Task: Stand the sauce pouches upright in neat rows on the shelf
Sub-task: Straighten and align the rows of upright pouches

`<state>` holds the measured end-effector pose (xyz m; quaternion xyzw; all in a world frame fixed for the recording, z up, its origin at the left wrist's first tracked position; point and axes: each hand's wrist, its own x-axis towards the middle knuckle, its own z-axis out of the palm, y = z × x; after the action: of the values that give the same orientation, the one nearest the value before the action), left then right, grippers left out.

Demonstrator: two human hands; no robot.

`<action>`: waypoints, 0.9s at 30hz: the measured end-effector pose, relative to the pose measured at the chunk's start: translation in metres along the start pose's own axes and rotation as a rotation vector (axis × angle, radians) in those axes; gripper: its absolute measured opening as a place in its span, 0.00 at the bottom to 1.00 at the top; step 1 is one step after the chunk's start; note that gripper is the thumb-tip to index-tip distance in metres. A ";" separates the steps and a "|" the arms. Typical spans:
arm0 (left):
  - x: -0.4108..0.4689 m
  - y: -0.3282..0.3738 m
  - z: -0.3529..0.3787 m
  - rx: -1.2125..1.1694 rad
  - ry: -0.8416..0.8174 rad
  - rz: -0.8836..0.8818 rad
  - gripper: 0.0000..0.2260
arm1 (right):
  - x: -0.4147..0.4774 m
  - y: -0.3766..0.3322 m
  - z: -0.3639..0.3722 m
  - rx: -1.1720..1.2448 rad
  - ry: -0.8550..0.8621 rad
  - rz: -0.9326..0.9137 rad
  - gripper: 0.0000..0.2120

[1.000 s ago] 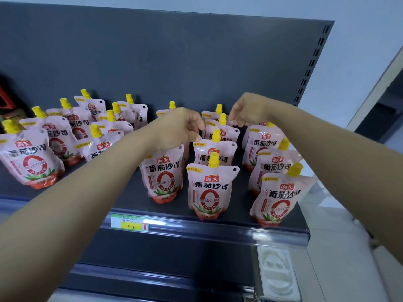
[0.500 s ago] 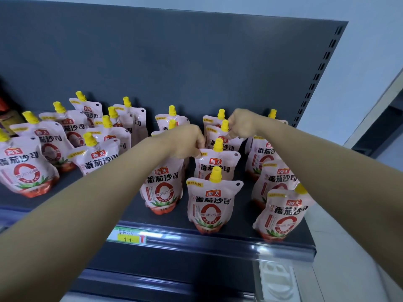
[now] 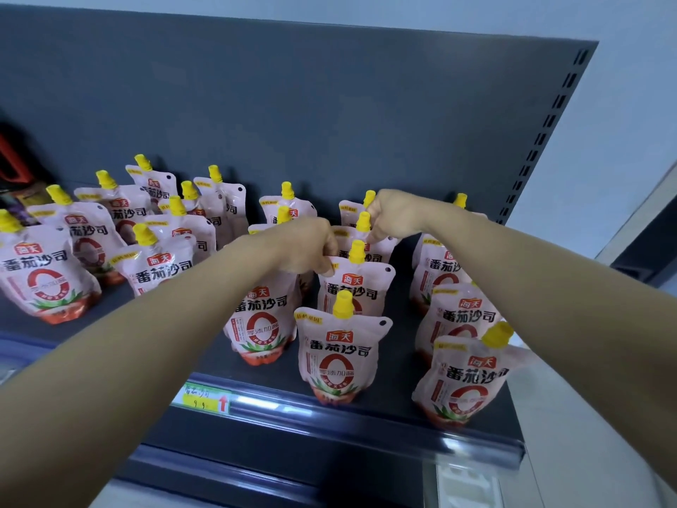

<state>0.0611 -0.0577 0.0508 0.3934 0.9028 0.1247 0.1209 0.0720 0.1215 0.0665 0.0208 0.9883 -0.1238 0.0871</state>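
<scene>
Pink sauce pouches with yellow caps stand on the dark shelf point(image 3: 401, 364). My left hand point(image 3: 306, 247) is closed over the top of the front pouch point(image 3: 262, 320) in the left-centre column, hiding its cap; its fingertips touch the corner of the middle row's second pouch point(image 3: 357, 287). My right hand point(image 3: 395, 214) pinches the top of the third pouch point(image 3: 362, 223) in the middle row, beside its cap. The front middle pouch point(image 3: 339, 353) stands upright. The right column's front pouch point(image 3: 465, 383) leans to the right.
A looser cluster of pouches point(image 3: 44, 273) stands and leans at the left of the shelf. The grey back panel point(image 3: 293, 104) rises behind. A yellow-green price label point(image 3: 205, 397) sits on the front rail. A dark red object point(image 3: 11, 159) shows at the far left edge.
My right hand has moved down and left onto the middle row's rear pouches. My left hand has stayed on its pouch top. The view has tilted slightly.
</scene>
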 end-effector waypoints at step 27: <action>0.072 -0.021 -0.029 0.201 -0.105 0.131 0.08 | 0.041 0.007 -0.010 0.114 0.069 0.297 0.16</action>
<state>-0.0102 -0.0222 0.0630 0.4677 0.8755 0.0206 0.1197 0.0300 0.1311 0.0669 0.1757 0.9681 -0.1647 0.0693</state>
